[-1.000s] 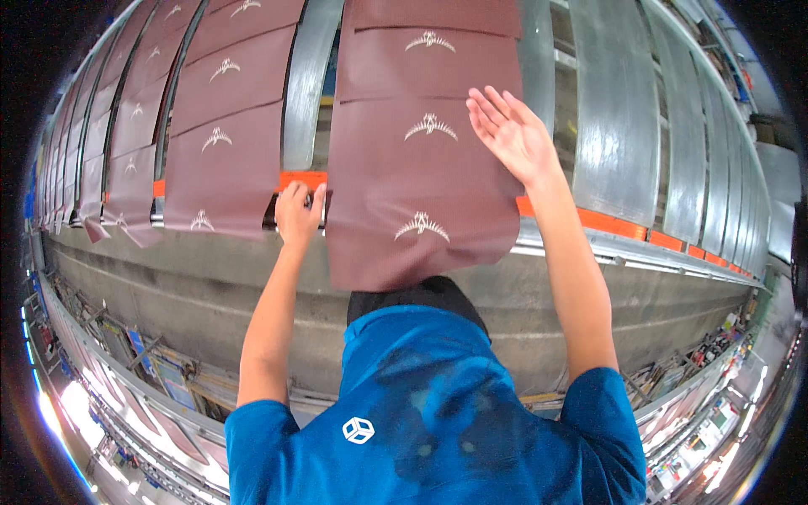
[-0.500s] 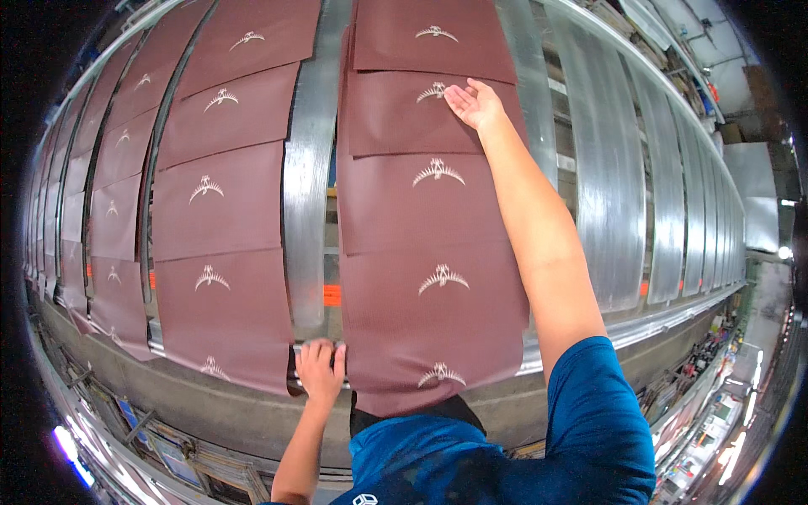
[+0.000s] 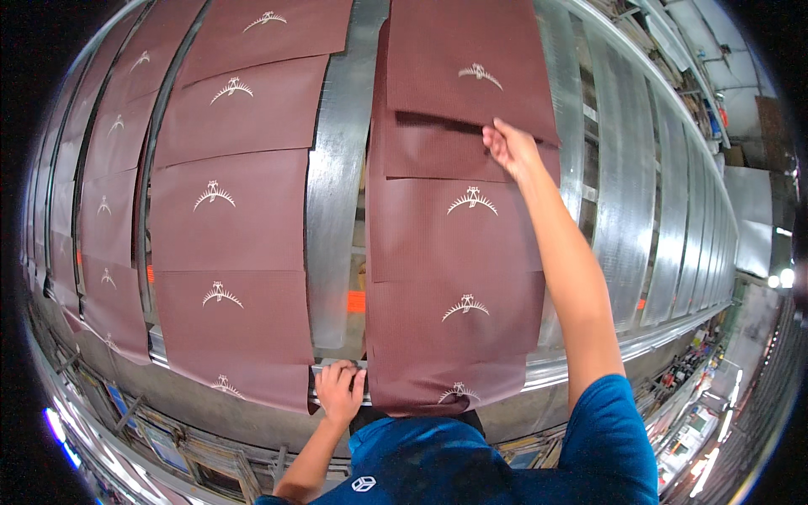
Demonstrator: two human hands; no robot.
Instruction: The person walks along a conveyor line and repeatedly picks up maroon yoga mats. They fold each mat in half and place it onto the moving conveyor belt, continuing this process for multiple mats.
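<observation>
Maroon sheets, each printed with a pale winged emblem, overlap in a column in front of me. My right hand is at the lower edge of a far sheet, its fingers curled and closed on that edge. The edge stands lifted, with a dark shadow on the sheet underneath. My left hand has its fingers curled over the metal rail at the near side, in the gap between two columns of sheets.
More columns of printed maroon sheets lie to the left. Bare metal slats run along the right, with narrow gaps between. Orange pieces show below the slats. Frames and clutter stand beyond the near rail.
My right hand has drawn nearer and closed on the far sheet's lower edge, which has lifted and shifted toward me. My left hand stays on the rail. The view has shifted slightly.
</observation>
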